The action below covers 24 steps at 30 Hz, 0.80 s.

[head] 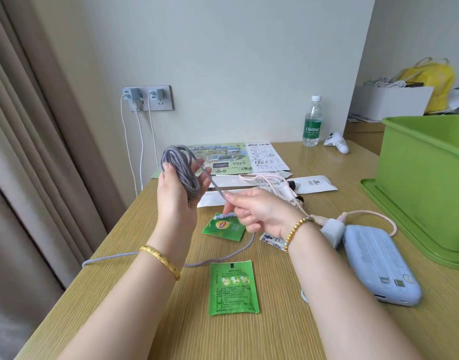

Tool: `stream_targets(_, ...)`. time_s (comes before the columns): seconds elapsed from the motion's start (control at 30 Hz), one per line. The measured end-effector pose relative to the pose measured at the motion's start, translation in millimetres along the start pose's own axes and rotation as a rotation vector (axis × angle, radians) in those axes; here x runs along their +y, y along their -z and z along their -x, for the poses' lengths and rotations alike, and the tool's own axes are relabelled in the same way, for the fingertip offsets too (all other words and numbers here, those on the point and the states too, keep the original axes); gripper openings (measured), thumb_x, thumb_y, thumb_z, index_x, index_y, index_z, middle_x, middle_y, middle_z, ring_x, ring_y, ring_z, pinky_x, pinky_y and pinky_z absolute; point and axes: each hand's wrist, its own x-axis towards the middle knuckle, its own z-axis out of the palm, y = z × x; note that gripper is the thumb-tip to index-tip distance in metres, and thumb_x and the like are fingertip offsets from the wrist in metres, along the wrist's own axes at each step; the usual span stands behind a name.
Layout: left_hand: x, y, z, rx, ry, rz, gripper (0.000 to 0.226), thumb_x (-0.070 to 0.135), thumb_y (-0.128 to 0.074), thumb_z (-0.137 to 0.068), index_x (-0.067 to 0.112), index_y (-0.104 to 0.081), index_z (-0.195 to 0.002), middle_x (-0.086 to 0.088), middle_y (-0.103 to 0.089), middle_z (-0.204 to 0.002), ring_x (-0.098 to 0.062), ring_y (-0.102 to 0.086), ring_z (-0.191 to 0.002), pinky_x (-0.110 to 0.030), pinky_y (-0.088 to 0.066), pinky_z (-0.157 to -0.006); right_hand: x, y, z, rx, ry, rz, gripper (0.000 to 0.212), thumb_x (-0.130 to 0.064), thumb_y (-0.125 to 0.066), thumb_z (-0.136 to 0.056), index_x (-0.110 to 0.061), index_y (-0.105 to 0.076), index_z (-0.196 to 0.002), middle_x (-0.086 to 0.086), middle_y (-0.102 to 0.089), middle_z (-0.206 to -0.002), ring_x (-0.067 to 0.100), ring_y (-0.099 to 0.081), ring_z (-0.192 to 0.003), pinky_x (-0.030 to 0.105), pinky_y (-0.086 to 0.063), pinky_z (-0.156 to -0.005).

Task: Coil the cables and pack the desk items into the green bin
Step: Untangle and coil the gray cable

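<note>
My left hand [176,196] is raised above the desk with a grey braided cable [180,167] looped in several turns around its palm and thumb. My right hand [254,209] pinches the free strand of that cable just right of the coil. The cable's tail runs under my right hand, across the desk and off the left edge. The green bin [425,183] stands on its lid at the right. A pale blue power bank [379,266] with a pink cable [371,214] lies beside the bin. Two green tea sachets [233,289] lie in front of me.
A map and paper sheets [246,159] lie at the back of the desk, with a water bottle [312,123] and a white controller [337,142] behind them. Chargers sit in a wall socket [147,97]. A white box and yellow bag [430,84] are at far right.
</note>
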Motion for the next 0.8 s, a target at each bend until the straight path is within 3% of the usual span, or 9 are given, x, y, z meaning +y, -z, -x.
stream_targets(0.1,-5.2,-1.3,0.8,-0.043,0.045,-0.078,0.030,0.037,-0.024,-0.102,0.020,-0.049,-0.098,-0.005,-0.074,-0.079,-0.022,-0.070,-0.061,-0.028,-0.058,-0.057,4.1,-7.3,-1.7,-0.025,-0.066,0.127,0.035,-0.030,-0.046,-0.096,-0.008,-0.056,-0.070,-0.007,-0.025,-0.045,0.001,-0.019,-0.031,0.013,-0.015,-0.030)
stream_targets(0.27,-9.9,0.1,-3.9,-0.047,0.102,-0.189,0.032,0.037,-0.027,-0.101,0.015,-0.050,-0.100,0.001,-0.066,-0.058,-0.013,-0.056,-0.040,-0.027,-0.057,-0.052,5.1,-11.3,-2.6,-0.031,-0.108,0.228,0.037,-0.033,-0.045,-0.096,-0.008,-0.056,-0.071,-0.009,-0.024,-0.043,0.001,-0.018,-0.031,0.014,-0.012,-0.031)
stream_targets(0.37,-10.6,0.5,-7.4,-0.061,0.112,-0.247,0.035,0.038,-0.026,-0.101,0.012,-0.049,-0.103,-0.001,-0.055,-0.065,-0.009,-0.047,-0.041,-0.023,-0.051,-0.047,5.0,-12.3,-3.2,-0.011,-0.093,0.238,0.037,-0.032,-0.045,-0.096,-0.009,-0.057,-0.070,-0.008,-0.024,-0.044,0.001,-0.018,-0.031,0.014,-0.013,-0.031)
stream_targets(0.43,-11.3,2.2,-10.7,-0.029,0.069,-0.319,0.031,0.037,-0.027,-0.101,0.015,-0.048,-0.100,-0.002,-0.052,-0.069,-0.010,-0.049,-0.047,-0.020,-0.046,-0.044,5.2,-12.1,-3.4,0.003,-0.071,0.223,0.034,-0.030,-0.046,-0.096,-0.010,-0.058,-0.072,-0.011,-0.025,-0.041,0.001,-0.020,-0.031,0.013,-0.018,-0.032)
stream_targets(0.5,-8.6,6.3,-16.1,0.051,-0.017,-0.390,0.025,0.036,-0.028,-0.101,0.019,-0.046,-0.095,-0.003,-0.052,-0.070,-0.013,-0.048,-0.054,-0.022,-0.043,-0.046,4.7,-10.5,-3.2,0.015,-0.059,0.206,0.029,-0.027,-0.047,-0.096,-0.011,-0.060,-0.076,-0.012,-0.026,-0.041,0.002,-0.023,-0.032,0.015,-0.035,-0.038)
stream_targets(0.57,-2.6,13.5,-23.9,0.152,-0.092,-0.455,0.022,0.036,-0.027,-0.101,0.020,-0.043,-0.097,-0.003,-0.051,-0.072,-0.014,-0.047,-0.056,-0.024,-0.041,-0.048,3.7,-8.5,-3.0,0.049,-0.064,0.164,0.025,-0.024,-0.050,-0.095,-0.012,-0.061,-0.077,-0.013,-0.030,-0.040,0.002,-0.031,-0.033,0.024,-0.050,-0.062)
stream_targets(0.63,3.6,21.7,-31.8,0.233,-0.105,-0.469,0.022,0.036,-0.025,-0.101,0.020,-0.040,-0.099,-0.003,-0.051,-0.075,-0.014,-0.045,-0.055,-0.024,-0.041,-0.046,1.9,-6.5,-3.0,0.101,-0.052,0.118,0.023,-0.023,-0.054,-0.093,-0.013,-0.059,-0.073,-0.012,-0.035,-0.039,0.002,-0.039,-0.035,0.034,-0.046,-0.076)
stream_targets(0.73,7.9,27.9,-37.4,0.288,-0.117,-0.497,0.023,0.037,-0.025,-0.100,0.019,-0.039,-0.103,-0.009,-0.049,-0.088,-0.014,-0.043,-0.055,-0.021,-0.040,-0.041,-3.7,-3.0,-0.7,0.165,-0.031,0.083,0.027,-0.029,-0.057,-0.091,-0.015,-0.053,-0.067,-0.010,-0.037,-0.036,0.004,-0.042,-0.035,0.037,-0.049,-0.078)
stream_targets(0.8,8.4,28.6,-37.9,0.299,-0.143,-0.526,0.022,0.038,-0.026,-0.100,0.020,-0.039,-0.102,-0.010,-0.048,-0.095,-0.014,-0.043,-0.057,-0.021,-0.041,-0.041,-8.5,1.0,3.5,0.165,-0.025,-0.001,0.031,-0.031,-0.057,-0.090,-0.016,-0.048,-0.065,-0.009,-0.034,-0.037,0.005,-0.037,-0.033,0.033,-0.056,-0.068)
